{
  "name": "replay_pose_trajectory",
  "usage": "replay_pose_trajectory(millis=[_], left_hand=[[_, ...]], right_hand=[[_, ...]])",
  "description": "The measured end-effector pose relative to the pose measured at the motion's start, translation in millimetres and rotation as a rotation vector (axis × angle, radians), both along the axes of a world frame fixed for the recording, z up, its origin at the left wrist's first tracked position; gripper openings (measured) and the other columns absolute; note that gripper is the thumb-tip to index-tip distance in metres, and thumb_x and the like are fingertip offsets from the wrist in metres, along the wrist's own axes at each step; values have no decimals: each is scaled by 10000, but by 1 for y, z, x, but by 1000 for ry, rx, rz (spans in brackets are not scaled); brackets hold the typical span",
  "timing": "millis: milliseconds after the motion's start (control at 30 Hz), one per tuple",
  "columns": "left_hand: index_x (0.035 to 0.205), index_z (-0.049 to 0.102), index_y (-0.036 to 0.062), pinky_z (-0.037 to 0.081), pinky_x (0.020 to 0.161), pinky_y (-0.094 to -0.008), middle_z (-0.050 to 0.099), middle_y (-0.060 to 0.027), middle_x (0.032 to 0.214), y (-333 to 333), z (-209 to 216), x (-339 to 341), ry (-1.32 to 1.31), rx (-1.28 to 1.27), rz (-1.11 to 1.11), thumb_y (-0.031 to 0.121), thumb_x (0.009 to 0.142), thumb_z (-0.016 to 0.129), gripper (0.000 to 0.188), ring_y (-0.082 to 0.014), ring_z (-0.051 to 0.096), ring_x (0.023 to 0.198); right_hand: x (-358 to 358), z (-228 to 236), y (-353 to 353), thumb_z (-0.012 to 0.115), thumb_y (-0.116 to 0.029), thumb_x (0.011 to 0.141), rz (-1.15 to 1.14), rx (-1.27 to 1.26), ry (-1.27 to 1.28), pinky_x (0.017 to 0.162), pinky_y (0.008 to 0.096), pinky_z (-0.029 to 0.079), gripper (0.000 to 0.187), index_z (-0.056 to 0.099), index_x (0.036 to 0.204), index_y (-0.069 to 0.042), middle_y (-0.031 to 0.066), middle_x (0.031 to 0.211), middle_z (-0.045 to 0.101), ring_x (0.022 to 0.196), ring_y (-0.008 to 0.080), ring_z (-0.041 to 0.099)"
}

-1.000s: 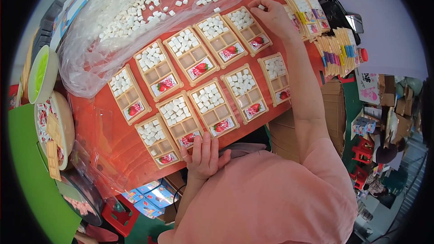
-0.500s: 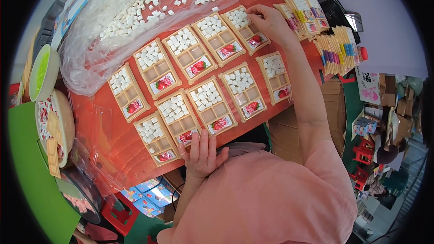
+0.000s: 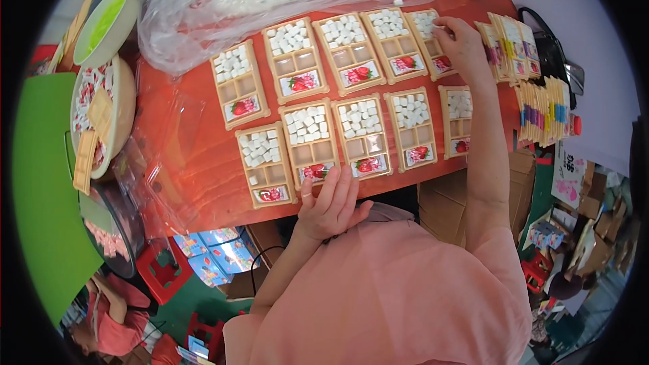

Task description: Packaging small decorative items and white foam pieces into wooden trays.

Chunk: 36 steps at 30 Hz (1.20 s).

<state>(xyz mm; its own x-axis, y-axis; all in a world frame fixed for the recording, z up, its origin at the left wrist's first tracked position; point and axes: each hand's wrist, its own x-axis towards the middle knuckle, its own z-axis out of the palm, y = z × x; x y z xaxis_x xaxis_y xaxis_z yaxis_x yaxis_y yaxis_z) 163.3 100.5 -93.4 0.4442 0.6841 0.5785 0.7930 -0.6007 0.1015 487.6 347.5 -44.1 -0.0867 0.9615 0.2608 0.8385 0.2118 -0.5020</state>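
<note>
Two rows of beige compartment trays (image 3: 303, 86) lie on the red table, several in each. White marshmallow-like pieces (image 3: 305, 124) fill the large compartment of each, with a strawberry-printed packet (image 3: 358, 73) in a small one. My right hand (image 3: 463, 47) reaches over the tray at the back row's right end. Its thumb and forefinger are pinched at the white pieces, and what lies between them is too small to make out. By the table's front edge my left hand (image 3: 331, 204) rests with fingers stretched out, touching or close above the front-row trays. It holds nothing.
A clear plastic sheet (image 3: 172, 34) with loose white pieces spreads along the back. Stacked packed trays (image 3: 543, 111) stand at the right beside a black bag (image 3: 551, 47). At left are a green-lined bowl (image 3: 101, 27) and a large tub (image 3: 122, 108) of small packets.
The view has turned, so the table and trays appear farther right. My right hand stays at the same tray, its fingers still pinched. Another person has come into view at lower left.
</note>
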Motion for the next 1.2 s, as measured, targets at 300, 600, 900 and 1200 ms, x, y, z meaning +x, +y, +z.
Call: replay_pose_trajectory(millis=[300,600,900,1200], left_hand=[[1168,691,64,298,1163,-622,674,-132,1322,2,3,-3,-36,-7,-19,491,947,626,486,-287,569,1320],[1121,717,76,335,1157,-574,665,-95,1325,5,8,-2,-83,13,2,476,943,627,447,-242,570,1328],[1040,702,-4,318,1151,-642,640,-171,1319,-3,10,-14,-431,-96,-148,319,900,713,353,-334,528,1370],[960,679,46,358,1045,-595,678,-148,1149,-55,37,-107,-450,42,387,166,740,773,268,-362,624,1173]], right_hand=[[-110,25,6,683,-174,982,236,-567,618,596,187,368,140,711,1070,-69,-80,809,579,666,6,456],[-181,55,115,637,-220,1012,332,-138,152,726,251,500,287,684,1226,-35,48,974,714,879,92,645],[-317,-3,-29,578,-292,1026,565,208,-133,1078,472,417,447,583,1311,53,235,1383,566,1302,377,538],[-348,-2,-61,602,-310,999,477,367,-451,1093,544,360,429,609,1309,-15,209,1414,550,1326,365,509]])
